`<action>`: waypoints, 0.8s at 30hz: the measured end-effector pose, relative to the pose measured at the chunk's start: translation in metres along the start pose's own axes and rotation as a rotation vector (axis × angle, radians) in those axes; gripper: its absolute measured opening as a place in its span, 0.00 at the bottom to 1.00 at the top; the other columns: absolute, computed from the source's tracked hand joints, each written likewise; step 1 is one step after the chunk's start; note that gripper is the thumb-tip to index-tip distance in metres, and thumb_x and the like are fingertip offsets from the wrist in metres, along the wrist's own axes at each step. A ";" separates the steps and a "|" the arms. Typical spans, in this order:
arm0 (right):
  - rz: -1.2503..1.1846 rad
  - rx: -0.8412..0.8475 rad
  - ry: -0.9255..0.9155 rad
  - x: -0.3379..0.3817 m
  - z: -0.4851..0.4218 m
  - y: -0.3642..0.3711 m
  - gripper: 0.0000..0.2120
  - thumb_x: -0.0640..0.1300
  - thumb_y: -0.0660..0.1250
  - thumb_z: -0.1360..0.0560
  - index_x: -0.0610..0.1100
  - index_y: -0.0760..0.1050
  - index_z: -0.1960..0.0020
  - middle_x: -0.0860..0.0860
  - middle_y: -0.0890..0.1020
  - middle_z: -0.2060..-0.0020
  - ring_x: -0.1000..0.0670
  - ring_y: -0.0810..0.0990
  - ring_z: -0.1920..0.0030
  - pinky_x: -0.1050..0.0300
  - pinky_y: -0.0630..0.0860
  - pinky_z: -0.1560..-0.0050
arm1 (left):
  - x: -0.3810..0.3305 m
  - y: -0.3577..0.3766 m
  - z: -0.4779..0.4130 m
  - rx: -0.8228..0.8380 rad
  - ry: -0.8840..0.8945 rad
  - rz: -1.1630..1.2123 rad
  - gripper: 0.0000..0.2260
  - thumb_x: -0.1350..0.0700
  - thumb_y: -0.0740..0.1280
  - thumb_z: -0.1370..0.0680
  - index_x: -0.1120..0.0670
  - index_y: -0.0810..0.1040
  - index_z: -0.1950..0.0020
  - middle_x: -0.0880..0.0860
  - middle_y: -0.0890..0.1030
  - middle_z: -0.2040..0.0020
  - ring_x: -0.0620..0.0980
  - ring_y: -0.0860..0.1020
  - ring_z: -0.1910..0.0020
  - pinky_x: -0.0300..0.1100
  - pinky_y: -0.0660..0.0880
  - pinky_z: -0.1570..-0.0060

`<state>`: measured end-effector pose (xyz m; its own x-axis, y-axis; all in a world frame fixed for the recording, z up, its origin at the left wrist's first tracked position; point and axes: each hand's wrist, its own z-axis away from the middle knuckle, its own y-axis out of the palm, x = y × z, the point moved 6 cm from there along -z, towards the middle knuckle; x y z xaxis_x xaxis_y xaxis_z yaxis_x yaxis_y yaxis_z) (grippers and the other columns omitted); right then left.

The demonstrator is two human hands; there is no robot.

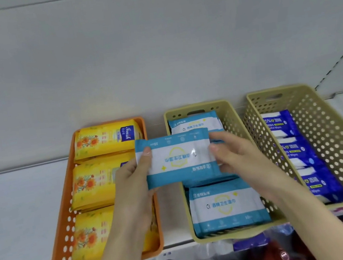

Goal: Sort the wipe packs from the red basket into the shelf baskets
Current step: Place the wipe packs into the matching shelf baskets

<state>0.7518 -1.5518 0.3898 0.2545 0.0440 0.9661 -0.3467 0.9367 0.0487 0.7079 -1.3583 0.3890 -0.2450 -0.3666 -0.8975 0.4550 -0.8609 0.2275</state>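
Note:
A light blue and white wipe pack (177, 157) is held flat above the shelf, its print upside down to me. My left hand (134, 179) grips its left end, thumb on top. My right hand (233, 154) grips its right end. The pack hangs over the gap between the orange basket (62, 255) with yellow packs (101, 141) and the middle beige basket (227, 108), which holds matching light blue packs (225, 206). A second beige basket (331, 129) on the right holds dark blue packs (296, 149).
All three baskets stand on a white shelf (18, 206) against a pale back wall. Below the shelf edge, dark blue and red things (275, 245) show at the bottom right, too blurred to name.

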 end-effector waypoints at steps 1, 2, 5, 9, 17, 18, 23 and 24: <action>-0.041 0.036 0.029 -0.003 -0.001 0.007 0.19 0.52 0.69 0.32 0.51 0.77 0.42 0.53 0.85 0.51 0.52 0.84 0.50 0.61 0.80 0.58 | -0.001 0.005 0.000 0.010 0.008 -0.002 0.08 0.52 0.65 0.23 0.52 0.83 0.57 0.50 0.86 0.60 0.43 0.84 0.62 0.35 0.78 0.70; -0.072 0.032 0.039 -0.005 -0.003 0.011 0.18 0.50 0.70 0.33 0.49 0.78 0.44 0.51 0.85 0.51 0.51 0.84 0.50 0.60 0.80 0.60 | -0.001 0.009 -0.001 0.016 0.017 -0.006 0.08 0.53 0.66 0.24 0.52 0.83 0.58 0.50 0.86 0.60 0.43 0.84 0.62 0.34 0.78 0.69; -0.144 -0.044 0.054 -0.009 -0.006 0.006 0.18 0.46 0.73 0.34 0.48 0.80 0.45 0.49 0.86 0.51 0.50 0.84 0.51 0.61 0.80 0.60 | -0.004 0.016 -0.003 0.031 0.050 -0.054 0.09 0.53 0.68 0.26 0.51 0.85 0.63 0.49 0.86 0.61 0.42 0.84 0.63 0.32 0.77 0.70; -0.156 -0.076 0.085 -0.008 -0.011 -0.007 0.20 0.45 0.74 0.37 0.46 0.80 0.45 0.48 0.85 0.51 0.50 0.84 0.50 0.60 0.81 0.57 | -0.013 0.017 -0.007 0.027 0.116 -0.140 0.07 0.56 0.69 0.26 0.50 0.84 0.64 0.46 0.85 0.64 0.39 0.83 0.66 0.29 0.75 0.73; 0.364 0.049 -0.154 0.050 -0.026 0.004 0.10 0.42 0.75 0.33 0.49 0.81 0.52 0.47 0.85 0.58 0.43 0.83 0.56 0.53 0.79 0.52 | -0.027 0.041 -0.015 0.285 0.156 -0.333 0.06 0.59 0.70 0.27 0.51 0.84 0.62 0.49 0.85 0.64 0.42 0.83 0.66 0.33 0.77 0.70; 0.363 0.075 -0.139 0.051 -0.028 0.006 0.08 0.40 0.75 0.32 0.47 0.82 0.54 0.45 0.85 0.59 0.41 0.82 0.57 0.50 0.79 0.54 | -0.029 0.043 -0.016 0.280 0.164 -0.332 0.04 0.58 0.70 0.27 0.51 0.84 0.60 0.49 0.86 0.63 0.42 0.83 0.65 0.33 0.77 0.69; -0.108 -0.057 -0.032 0.039 -0.030 -0.012 0.07 0.40 0.72 0.33 0.44 0.78 0.55 0.46 0.85 0.61 0.50 0.83 0.61 0.62 0.78 0.65 | -0.017 0.036 -0.019 0.244 -0.016 -0.163 0.17 0.48 0.71 0.32 0.54 0.80 0.47 0.51 0.85 0.53 0.48 0.84 0.54 0.46 0.81 0.57; -0.223 -0.061 -0.002 0.034 -0.029 -0.012 0.11 0.39 0.72 0.33 0.42 0.77 0.51 0.44 0.85 0.57 0.48 0.84 0.58 0.59 0.80 0.63 | -0.012 0.038 -0.015 0.285 -0.056 -0.183 0.20 0.47 0.72 0.34 0.54 0.79 0.45 0.52 0.85 0.52 0.48 0.84 0.53 0.46 0.82 0.57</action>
<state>0.7908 -1.5517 0.4143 0.3165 -0.1667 0.9338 -0.2271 0.9425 0.2453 0.7411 -1.3812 0.4026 -0.3509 -0.2094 -0.9127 0.1441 -0.9751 0.1683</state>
